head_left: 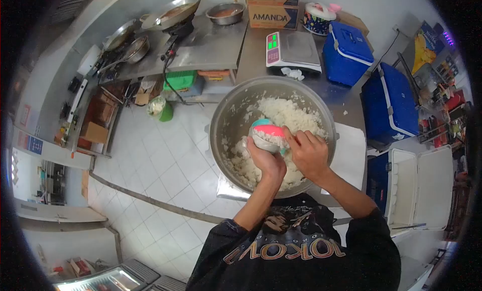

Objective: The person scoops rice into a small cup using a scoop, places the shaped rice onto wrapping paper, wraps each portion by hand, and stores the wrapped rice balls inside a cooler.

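Beyond a black metal wok (174, 12), I saw a wide grey metal pot (217, 125) of white cooked rice (293, 112). Above it, the left hand (266, 161) curled its fingers around a pale rounded cup (264, 144); a pink, rice-laden paddle (268, 130) sat at its mouth, pinched by the right hand (309, 153).

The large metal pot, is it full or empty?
Partly full: white rice lies in the large metal pot, with much of its inner wall bare.
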Demonstrator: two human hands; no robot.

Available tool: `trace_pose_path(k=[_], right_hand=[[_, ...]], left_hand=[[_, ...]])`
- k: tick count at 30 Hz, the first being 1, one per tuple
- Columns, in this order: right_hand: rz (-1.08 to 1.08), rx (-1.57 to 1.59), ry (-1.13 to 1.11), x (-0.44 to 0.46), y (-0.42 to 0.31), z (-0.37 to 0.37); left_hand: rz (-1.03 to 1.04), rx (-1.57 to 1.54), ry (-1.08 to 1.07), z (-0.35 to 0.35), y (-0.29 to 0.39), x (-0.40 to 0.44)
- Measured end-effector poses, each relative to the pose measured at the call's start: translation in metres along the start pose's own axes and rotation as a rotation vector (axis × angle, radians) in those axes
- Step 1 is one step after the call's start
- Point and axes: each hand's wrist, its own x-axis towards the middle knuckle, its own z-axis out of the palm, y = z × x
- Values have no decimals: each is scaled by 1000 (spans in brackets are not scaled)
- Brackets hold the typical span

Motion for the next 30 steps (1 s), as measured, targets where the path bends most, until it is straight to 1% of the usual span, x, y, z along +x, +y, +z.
trace_pose_path(k=[3,6,9,12,15,16,18,20,21,22,23,25,26,27,29,30], right_hand=[[31,131,-66,8,19,-9],[126,43,-6,26,39,-30],[178,148,-48,32,50,-39],[296,367,-451,36,23,-44],[321,658,-396,15,-7,-10],[323,719,-344,12,-7,-3],[346,851,-241,7,-7,10],[386,1021,-261,21,10,21],[404,1102,-259,25,18,24],[372,1144,-189,16,23,37],[417,1137,-167,14,18,31],[514,1139,-153,0,1,16],[464,1122,10,-9,0,41],[519,1087,-55,-7,5,49],[650,1013,-190,-3,13,55],[663,995,-144,-4,14,52]], left_hand=[[-10,-67,-133,-5,-4,20],[5,-35,-221,1,8,17],[57,-18,-263,-10,11,29],[147,-37,-148,-8,4,23],[517,454,55,-23,-16,27],[555,410,62,-23,-19,26],[566,375,-1,-23,-19,34],[575,397,-52,-19,-13,41],[519,299,-36,-18,-8,44],[470,188,-32,-10,-3,53],[427,67,-25,-2,1,61],[288,-17,-40,-4,8,62],[216,-50,-51,-6,11,62],[137,-76,-71,-5,14,60],[90,-73,-54,4,18,43],[70,-77,-47,8,21,38]])
